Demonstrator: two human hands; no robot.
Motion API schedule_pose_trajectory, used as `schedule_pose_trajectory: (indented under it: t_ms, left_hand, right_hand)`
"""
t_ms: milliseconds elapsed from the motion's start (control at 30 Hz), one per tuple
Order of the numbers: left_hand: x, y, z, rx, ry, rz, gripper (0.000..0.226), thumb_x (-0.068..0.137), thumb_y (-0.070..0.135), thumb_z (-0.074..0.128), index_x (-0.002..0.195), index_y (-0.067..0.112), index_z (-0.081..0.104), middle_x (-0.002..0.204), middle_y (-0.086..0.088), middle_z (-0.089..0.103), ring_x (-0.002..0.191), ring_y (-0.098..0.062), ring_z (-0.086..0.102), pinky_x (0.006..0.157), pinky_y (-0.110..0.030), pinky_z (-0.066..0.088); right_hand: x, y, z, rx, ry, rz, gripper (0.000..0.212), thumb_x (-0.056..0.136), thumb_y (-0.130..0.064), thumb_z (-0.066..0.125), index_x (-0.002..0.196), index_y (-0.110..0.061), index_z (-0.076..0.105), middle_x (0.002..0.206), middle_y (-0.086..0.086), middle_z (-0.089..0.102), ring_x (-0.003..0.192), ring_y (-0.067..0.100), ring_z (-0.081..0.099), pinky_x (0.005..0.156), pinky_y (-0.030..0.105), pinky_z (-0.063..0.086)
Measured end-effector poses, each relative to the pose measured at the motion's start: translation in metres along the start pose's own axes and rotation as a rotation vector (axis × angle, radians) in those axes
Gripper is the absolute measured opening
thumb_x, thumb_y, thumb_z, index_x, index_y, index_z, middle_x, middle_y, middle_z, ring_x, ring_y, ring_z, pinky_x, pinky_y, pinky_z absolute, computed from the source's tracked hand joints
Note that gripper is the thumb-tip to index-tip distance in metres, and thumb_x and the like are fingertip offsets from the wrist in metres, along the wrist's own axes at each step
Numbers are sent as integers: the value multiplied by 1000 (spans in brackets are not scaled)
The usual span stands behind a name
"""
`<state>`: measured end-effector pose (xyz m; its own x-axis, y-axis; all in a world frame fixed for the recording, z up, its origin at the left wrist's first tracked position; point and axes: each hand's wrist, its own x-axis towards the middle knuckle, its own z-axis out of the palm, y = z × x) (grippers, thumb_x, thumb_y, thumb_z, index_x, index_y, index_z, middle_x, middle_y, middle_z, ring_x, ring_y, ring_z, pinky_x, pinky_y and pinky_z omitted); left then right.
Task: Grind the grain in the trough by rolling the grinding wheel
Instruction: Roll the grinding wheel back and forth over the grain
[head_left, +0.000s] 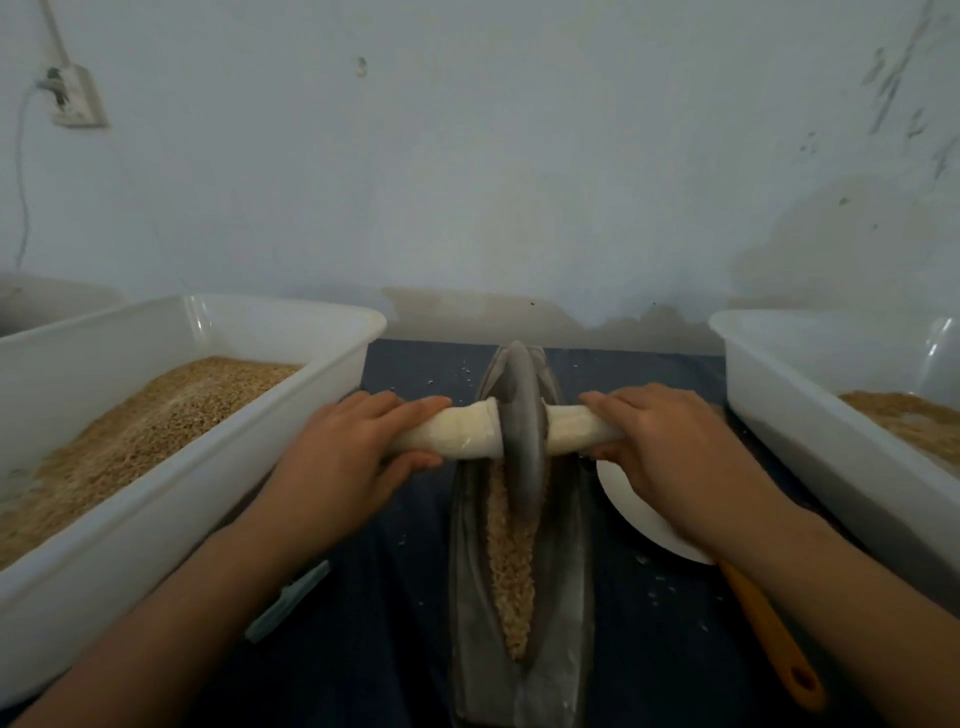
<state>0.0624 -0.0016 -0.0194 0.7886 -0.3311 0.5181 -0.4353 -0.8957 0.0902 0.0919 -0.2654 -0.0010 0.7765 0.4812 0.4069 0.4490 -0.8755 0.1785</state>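
Left hand and right hand each grip the wrapped handle either side of the grinding wheel, upright in the trough over grain; even downward pressure should keep it tracking straight.

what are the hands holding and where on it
Both grip the grinding wheel by its white-wrapped axle handle: left hand on the left end, right hand on the right end.

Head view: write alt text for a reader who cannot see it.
Both hands, left hand and right hand, grip the white handle of a grey grinding wheel standing in a long trough of grain. White tubs of grain flank it on a dark cloth.
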Motion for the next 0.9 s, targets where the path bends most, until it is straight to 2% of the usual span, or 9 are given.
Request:
schedule_pose_trajectory:
  t_ms: [67, 167, 333, 400, 500, 600, 667, 767, 900]
  left_hand:
    - [0, -3, -5, -88, -38, -10, 51, 82, 35, 65, 130, 37, 48, 99, 12, 57, 91, -9, 54, 80, -27, 41]
    - [-5, -9, -22, -323, -222, -53, 45, 77, 52, 60, 121, 57, 47, 103, 22, 62, 96, 2, 57, 86, -23, 46]
    - [-11, -11, -48, -550, -503, -4, 47, 73, 67, 58, 118, 61, 47, 110, 26, 64, 101, 5, 60, 84, -15, 46]
    - [-10, -10, -47, -517, -486, 0, 46, 73, 66, 58, 118, 63, 47, 109, 29, 63, 101, 7, 59, 84, -13, 46]
    - [-6, -7, -30, -377, -286, -33, 36, 78, 60, 59, 112, 66, 49, 103, 23, 64, 97, 6, 57, 80, -13, 42]
    - [-2, -3, -8, -176, -102, -69, 46, 85, 38, 60, 128, 44, 45, 101, 12, 57, 95, -10, 54, 79, -22, 39]
    - [-1, -2, -1, -96, -38, -57, 51, 85, 34, 62, 134, 33, 47, 101, 5, 59, 94, -14, 54, 81, -28, 42]
    - [0, -4, -7, -147, -84, -52, 53, 83, 42, 60, 133, 36, 46, 99, 11, 57, 93, -9, 54, 79, -20, 39]
    - [-6, -9, -32, -433, -361, -82, 49, 73, 56, 57, 122, 51, 51, 107, 23, 65, 100, 6, 57, 86, -15, 43]
  right_hand:
    - [-2, -1, -7, -5, -37, -43, 45, 95, -45, 42, 138, -32, 35, 129, -11, 51, 115, 11, 46, 96, 25, 29]
    - [-9, -7, -28, -27, -124, -131, 34, 91, -46, 48, 123, -32, 48, 116, -8, 57, 106, 14, 51, 85, 26, 34]
    - [-25, -9, -60, 102, -295, -149, 26, 86, -54, 52, 104, -34, 54, 88, -10, 58, 83, 9, 54, 65, 25, 39]
    - [-23, -8, -59, 138, -284, -123, 24, 86, -52, 53, 102, -35, 54, 88, -10, 58, 83, 8, 54, 70, 26, 44]
    - [-13, -8, -39, 89, -187, -68, 25, 89, -45, 52, 113, -36, 53, 104, -10, 60, 95, 12, 55, 77, 25, 41]
    - [-1, -7, -12, -23, -27, -29, 40, 95, -41, 43, 134, -31, 40, 126, -8, 53, 113, 14, 48, 92, 27, 33]
    - [2, -4, -4, -31, 10, -10, 43, 97, -41, 40, 138, -30, 35, 132, -9, 50, 118, 13, 45, 96, 25, 27]
    - [1, -2, -6, -21, -26, -46, 41, 95, -43, 43, 134, -31, 40, 127, -9, 53, 113, 12, 48, 93, 25, 31]
    - [-11, -3, -31, 57, -157, -121, 30, 88, -47, 54, 116, -35, 54, 107, -11, 61, 97, 10, 54, 79, 25, 40]
